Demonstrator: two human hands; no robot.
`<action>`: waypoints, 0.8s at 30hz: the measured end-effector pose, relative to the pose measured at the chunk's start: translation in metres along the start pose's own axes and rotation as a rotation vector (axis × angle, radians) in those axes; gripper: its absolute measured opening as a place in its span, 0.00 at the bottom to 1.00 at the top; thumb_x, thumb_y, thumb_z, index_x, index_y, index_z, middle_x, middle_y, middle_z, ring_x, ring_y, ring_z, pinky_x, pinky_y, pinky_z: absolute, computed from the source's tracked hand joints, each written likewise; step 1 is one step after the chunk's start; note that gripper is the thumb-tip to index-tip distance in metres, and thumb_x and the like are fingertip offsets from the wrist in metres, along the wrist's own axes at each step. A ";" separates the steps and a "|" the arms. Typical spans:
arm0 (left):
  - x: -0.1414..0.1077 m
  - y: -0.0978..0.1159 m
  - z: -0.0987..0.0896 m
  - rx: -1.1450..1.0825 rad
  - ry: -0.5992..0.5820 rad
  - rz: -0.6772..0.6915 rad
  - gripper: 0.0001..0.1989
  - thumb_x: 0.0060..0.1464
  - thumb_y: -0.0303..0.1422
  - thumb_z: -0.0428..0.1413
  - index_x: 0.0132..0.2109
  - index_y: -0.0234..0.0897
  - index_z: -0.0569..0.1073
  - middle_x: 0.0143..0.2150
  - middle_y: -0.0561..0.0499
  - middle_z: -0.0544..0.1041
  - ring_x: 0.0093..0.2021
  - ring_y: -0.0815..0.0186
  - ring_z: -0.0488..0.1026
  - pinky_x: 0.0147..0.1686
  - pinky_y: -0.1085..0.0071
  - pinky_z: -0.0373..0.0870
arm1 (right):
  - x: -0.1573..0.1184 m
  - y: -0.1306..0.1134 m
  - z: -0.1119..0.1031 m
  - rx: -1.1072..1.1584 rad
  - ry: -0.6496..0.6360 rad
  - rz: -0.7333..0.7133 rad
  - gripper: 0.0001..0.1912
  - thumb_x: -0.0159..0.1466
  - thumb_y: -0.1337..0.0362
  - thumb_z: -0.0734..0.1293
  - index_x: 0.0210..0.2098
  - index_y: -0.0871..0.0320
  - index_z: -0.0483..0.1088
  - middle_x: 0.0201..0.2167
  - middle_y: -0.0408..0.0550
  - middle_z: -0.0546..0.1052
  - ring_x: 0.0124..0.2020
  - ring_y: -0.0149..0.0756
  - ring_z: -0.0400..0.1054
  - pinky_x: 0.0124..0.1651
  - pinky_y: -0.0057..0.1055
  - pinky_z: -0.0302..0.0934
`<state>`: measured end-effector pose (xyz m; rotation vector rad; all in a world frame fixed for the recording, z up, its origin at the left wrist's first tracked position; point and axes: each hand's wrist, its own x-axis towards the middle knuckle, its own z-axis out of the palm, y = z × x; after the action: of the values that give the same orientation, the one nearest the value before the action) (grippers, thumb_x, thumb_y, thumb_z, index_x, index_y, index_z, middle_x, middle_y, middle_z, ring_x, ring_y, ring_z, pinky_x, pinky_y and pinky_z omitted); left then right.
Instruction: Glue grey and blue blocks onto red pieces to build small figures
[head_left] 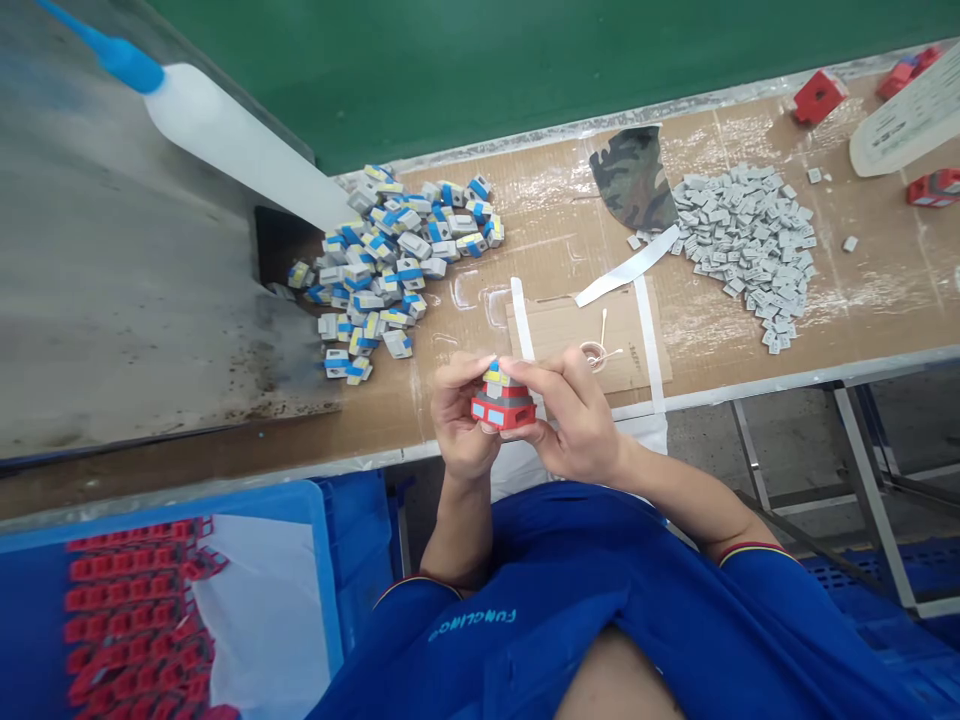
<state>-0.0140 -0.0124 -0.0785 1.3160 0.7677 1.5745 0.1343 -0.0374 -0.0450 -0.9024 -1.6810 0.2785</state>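
Between both hands, just over the table's front edge, is a toy robot piece (502, 408) with a red base, light-blue window panels and a grey, yellow and blue upper part. My left hand (463, 415) grips its left side, thumb and fingertips closed on it. On the other side my right hand (574, 415) pinches it, index finger at the top and thumb near the base. Behind the hands, a cardboard pad (622, 340) is held by white tape and carries a small round dish (594, 355) with cotton swabs (604, 325).
Back left lies a heap of grey, blue and yellow toy parts (397, 260), beside a white bottle (240, 140). Small grey pieces (750, 240) are piled right of a camouflage cloth (636, 180). A blue tray (319, 560) with rows of red parts (127, 595) stands lower left.
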 end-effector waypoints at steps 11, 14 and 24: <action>0.001 0.006 -0.011 0.005 -0.046 0.034 0.23 0.52 0.49 0.74 0.53 0.49 0.85 0.40 0.53 0.77 0.37 0.69 0.79 0.35 0.76 0.77 | -0.001 -0.004 -0.001 0.144 -0.034 0.045 0.31 0.79 0.56 0.63 0.78 0.55 0.58 0.46 0.51 0.72 0.42 0.41 0.66 0.44 0.38 0.73; 0.001 0.007 -0.012 0.004 -0.027 0.036 0.23 0.50 0.50 0.75 0.51 0.48 0.85 0.39 0.53 0.76 0.38 0.67 0.79 0.36 0.74 0.77 | -0.002 -0.005 -0.002 0.185 -0.063 0.071 0.31 0.79 0.57 0.64 0.78 0.53 0.58 0.47 0.51 0.72 0.43 0.41 0.67 0.46 0.39 0.74; 0.004 0.010 -0.011 0.016 -0.007 0.003 0.26 0.44 0.51 0.78 0.47 0.47 0.85 0.37 0.54 0.75 0.34 0.69 0.77 0.33 0.75 0.75 | -0.009 -0.002 -0.008 0.131 -0.110 0.152 0.27 0.78 0.50 0.64 0.72 0.51 0.67 0.43 0.49 0.71 0.41 0.41 0.65 0.44 0.41 0.71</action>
<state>-0.0271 -0.0114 -0.0702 1.3340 0.7765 1.5682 0.1411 -0.0464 -0.0478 -0.9316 -1.6754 0.5439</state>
